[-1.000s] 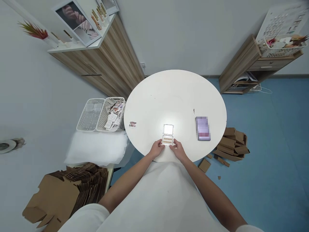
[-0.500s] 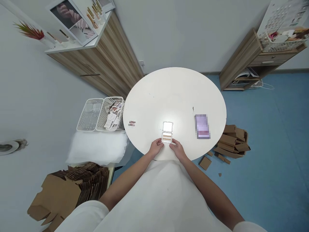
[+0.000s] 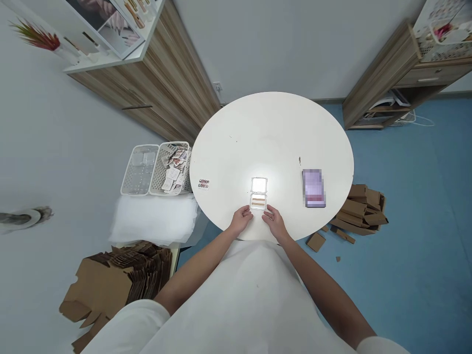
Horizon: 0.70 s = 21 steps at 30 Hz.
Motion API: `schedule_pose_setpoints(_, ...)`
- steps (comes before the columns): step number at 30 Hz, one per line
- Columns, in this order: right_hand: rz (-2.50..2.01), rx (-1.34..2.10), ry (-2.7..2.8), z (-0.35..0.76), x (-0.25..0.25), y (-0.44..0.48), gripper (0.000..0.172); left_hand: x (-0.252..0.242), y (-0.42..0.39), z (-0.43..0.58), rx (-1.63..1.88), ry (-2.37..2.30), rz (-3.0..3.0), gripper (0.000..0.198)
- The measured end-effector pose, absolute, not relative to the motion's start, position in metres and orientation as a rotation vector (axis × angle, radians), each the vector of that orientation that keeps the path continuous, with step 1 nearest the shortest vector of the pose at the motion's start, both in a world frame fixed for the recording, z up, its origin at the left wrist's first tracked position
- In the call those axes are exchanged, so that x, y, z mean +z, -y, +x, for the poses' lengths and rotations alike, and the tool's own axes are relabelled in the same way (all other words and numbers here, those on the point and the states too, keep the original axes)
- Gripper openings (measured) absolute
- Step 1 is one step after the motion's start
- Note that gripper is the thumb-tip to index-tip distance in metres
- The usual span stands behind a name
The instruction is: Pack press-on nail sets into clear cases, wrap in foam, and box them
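Note:
A small clear hinged plastic case [image 3: 258, 202] lies on the white oval table [image 3: 273, 132] with its lid up and back. Two tan strips run across its lower half. My left hand [image 3: 241, 219] rests at the case's near left corner, fingers apart and holding nothing. Close to the near right corner is my right hand [image 3: 275, 222], its fingers also spread with nothing in them. Whether a fingertip still touches the case is too small to tell. A little card of press-on nails [image 3: 203, 184] lies at the table's left.
A pixelated purple phone-like slab [image 3: 313, 188] lies on the right. White baskets [image 3: 152, 189], one with printed cards, stand beyond the left edge, above white sheets [image 3: 153, 219] and stacked flat cardboard boxes [image 3: 106, 280]. Cardboard pieces [image 3: 359, 209] fill a box on the floor at right.
Both hands have loosened from the case's sides and drawn slightly back toward my body, fingers more spread. The case stays lid-up on the table. The whole view has shifted a little.

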State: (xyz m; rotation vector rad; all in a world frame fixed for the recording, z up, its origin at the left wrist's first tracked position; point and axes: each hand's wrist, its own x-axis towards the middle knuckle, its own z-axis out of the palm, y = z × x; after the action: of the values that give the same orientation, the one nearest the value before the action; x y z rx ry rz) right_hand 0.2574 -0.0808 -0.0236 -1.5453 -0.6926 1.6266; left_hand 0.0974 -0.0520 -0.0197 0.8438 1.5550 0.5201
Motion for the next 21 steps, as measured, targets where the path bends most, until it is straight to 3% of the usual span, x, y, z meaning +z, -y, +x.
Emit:
schedule_pose_setpoints(11, -1.732, 1.476, 0.686, 0.241, -0.027, 0.115, 0.04, -0.019, 0.074, 0.021, 0.355, -1.596, 1.098, 0.033)
schedule_pose_setpoints(21, -1.69, 1.532, 1.024, 0.158, -0.007, 0.073, 0.029, -0.007, 0.018, -0.064, 0.481, -1.719, 1.32, 0.031)
